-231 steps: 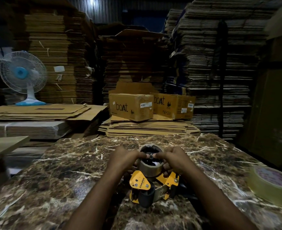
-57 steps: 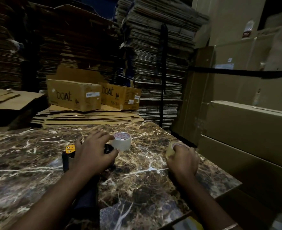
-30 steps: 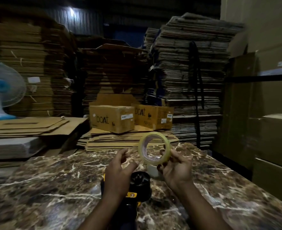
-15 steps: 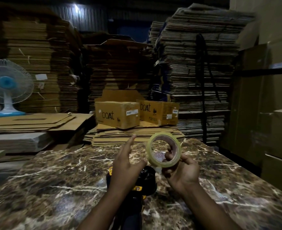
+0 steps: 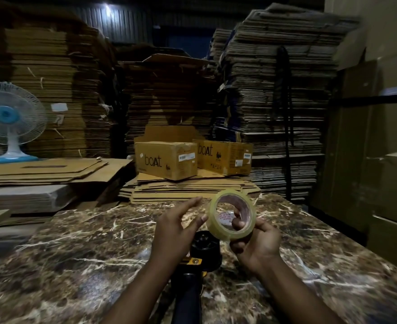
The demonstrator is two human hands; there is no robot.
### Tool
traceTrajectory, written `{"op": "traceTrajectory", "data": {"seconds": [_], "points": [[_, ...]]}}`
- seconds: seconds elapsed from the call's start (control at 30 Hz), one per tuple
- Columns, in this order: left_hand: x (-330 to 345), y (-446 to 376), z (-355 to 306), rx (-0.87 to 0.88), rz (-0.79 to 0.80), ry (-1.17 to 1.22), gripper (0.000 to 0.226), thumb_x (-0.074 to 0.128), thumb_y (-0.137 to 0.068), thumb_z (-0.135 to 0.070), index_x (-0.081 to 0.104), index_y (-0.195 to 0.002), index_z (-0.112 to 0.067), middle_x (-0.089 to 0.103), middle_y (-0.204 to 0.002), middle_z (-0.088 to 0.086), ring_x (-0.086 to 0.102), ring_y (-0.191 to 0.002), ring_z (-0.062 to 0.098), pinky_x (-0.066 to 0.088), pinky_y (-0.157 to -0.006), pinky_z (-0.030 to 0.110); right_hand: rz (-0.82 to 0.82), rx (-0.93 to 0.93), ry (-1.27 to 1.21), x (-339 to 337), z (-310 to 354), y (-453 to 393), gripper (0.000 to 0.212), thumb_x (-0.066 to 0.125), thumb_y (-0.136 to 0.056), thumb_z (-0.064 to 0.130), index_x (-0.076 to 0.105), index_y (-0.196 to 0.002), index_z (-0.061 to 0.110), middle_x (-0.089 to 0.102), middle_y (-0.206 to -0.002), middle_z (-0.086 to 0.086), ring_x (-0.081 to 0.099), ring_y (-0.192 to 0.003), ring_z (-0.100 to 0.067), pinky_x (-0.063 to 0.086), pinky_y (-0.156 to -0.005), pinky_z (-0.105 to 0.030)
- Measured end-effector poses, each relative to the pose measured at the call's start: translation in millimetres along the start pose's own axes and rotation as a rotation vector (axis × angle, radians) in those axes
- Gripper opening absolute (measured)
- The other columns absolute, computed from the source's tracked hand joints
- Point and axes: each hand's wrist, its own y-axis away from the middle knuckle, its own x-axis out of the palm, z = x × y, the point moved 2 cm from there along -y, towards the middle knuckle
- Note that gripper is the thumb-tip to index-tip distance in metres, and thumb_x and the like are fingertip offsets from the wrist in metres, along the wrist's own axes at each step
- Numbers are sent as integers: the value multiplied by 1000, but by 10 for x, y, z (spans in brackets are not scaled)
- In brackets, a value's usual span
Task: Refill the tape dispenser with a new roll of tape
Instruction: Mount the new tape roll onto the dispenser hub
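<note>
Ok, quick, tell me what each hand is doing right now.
Left hand: open, fingers spread, thumb by the tape roll.
Right hand: closed on the tape roll.

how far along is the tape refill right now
Done: the dispenser lies on the marble table with its black hub bare. In hand: the right hand holds the new tape roll above it; the left hand is open beside it. Left: seat the roll, thread the tape.
</note>
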Motion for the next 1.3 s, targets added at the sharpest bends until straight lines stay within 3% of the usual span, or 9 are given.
{"op": "traceTrajectory", "data": {"seconds": [0.17, 0.33, 0.47, 0.57, 0.73, 0.83, 0.93, 1.07, 1.3], "points": [[-56, -14, 4, 18, -107, 60, 22, 76, -85, -22, 77, -104, -32, 74, -102, -20, 66, -101, -7, 61, -82, 37, -2, 26, 22, 22, -8, 38, 38, 39, -74, 28, 61, -95, 5, 49, -59, -1, 37, -37, -12, 25, -35, -14], [-100, -31, -13, 64, -111, 47, 29, 76, -84, -14, 75, -88, -42, 74, -93, -25, 66, -97, -8, 60, -78, 30, -24, 38, 45, 25, -20, 43, 42, 39, -73, 28, 63, -97, 4, 49, -59, -1, 37, -38, -12, 25, -35, -14], [-91, -55, 65, 29, -123, 22, 21, 77, -84, -21, 78, -100, -33, 68, -118, -17, 60, -114, -1, 58, -87, 41, -19, 66, 45, 23, -23, 44, 43, 40, -73, 29, 63, -100, 4, 49, -59, -1, 39, -38, -11, 26, -32, -14], [-89, -45, 49, 1, -145, -16, 44, 79, -81, -28, 67, -122, -39, 67, -116, -19, 61, -110, -1, 57, -86, 34, -20, 83, 43, 30, -28, 48, 45, 40, -74, 29, 63, -101, 2, 49, -60, -1, 40, -39, -11, 25, -31, -14], [-110, -43, 68, 29, -210, -136, 55, 80, -80, -23, 60, -130, -35, 65, -122, -9, 60, -113, 11, 56, -84, 35, -115, 72, 30, -12, -24, 10, 46, 28, -96, 28, 62, -107, -1, 56, -58, -4, 43, -38, -13, 27, -31, -14], [-137, -20, 9, 216, -166, -340, 67, 78, -76, -22, 53, -138, -28, 55, -133, -1, 50, -123, 21, 46, -87, 35, -172, 78, 24, -18, -7, 12, 47, 29, -100, 29, 64, -106, -1, 69, -67, -12, 49, -37, -15, 32, -29, -15], [-130, 22, -97, 519, -10, -541, 79, 73, -68, -36, 44, -142, -37, 44, -149, -8, 39, -140, 22, 37, -103, 51, -188, 100, 10, -12, 2, 17, 47, 30, -101, 29, 66, -102, -1, 71, -74, -15, 51, -39, -15, 33, -30, -14], [-23, 60, -142, 627, 153, -697, 78, 68, -69, -52, 45, -142, -41, 39, -155, -16, 25, -150, 18, 26, -109, 63, -173, 146, 28, 16, -14, 25, 48, 31, -101, 30, 62, -119, -2, 70, -79, -14, 56, -39, -17, 36, -30, -17], [-23, 24, -61, 691, 160, -709, 52, 67, -71, -51, 67, -121, -36, 66, -127, -17, 53, -132, 14, 25, -110, 58, -92, 189, 40, 51, -40, 17, 55, 30, -102, 32, 53, -139, -2, 66, -94, -14, 59, -38, -17, 43, -30, -18]]}}
